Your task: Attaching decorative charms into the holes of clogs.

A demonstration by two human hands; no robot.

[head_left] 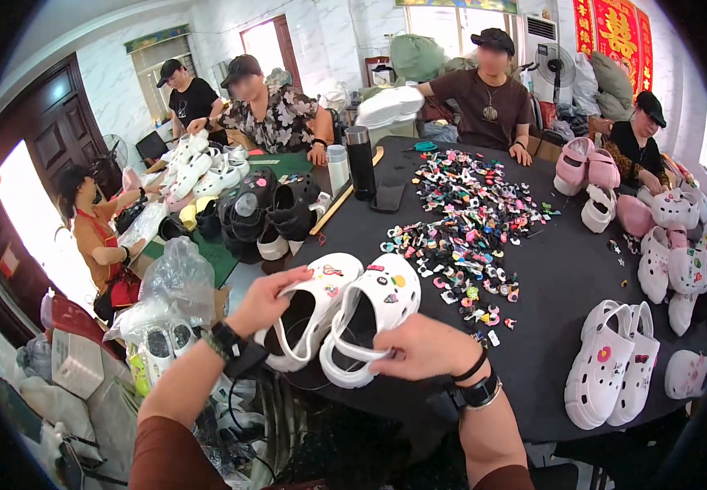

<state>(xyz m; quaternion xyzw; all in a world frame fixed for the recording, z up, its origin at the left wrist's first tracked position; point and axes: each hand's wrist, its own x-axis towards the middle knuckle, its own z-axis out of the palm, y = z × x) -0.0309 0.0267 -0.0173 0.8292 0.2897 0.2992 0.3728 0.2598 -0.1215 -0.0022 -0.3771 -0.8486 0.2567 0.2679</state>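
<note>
- Head view: the left hand (265, 300) grips the left white clog (314, 306) by its side rim, its fingers curled over the edge of the shoe opening.
- The right hand (423, 347) holds the right white clog (372, 327) at the heel end, its fingers pressed around the white heel strap near the sole.
- Both clogs lie side by side, touching, at the near edge of the black table (566, 269), toes pointing away from the person; small coloured charms sit on their uppers.
- Just beyond the toes, a wide heap of coloured shoe charms (468, 220) spreads over the middle of the table.
- To the right, another pair of white clogs (615, 363) lies near the table's edge, well apart from the hands.
- A dark steel flask (361, 162) stands upright on the far side, with a black phone (388, 196) lying just beside it.
- Black clogs (267, 212) are piled at the far left.
- Other people sit round the far side of the table.
</note>
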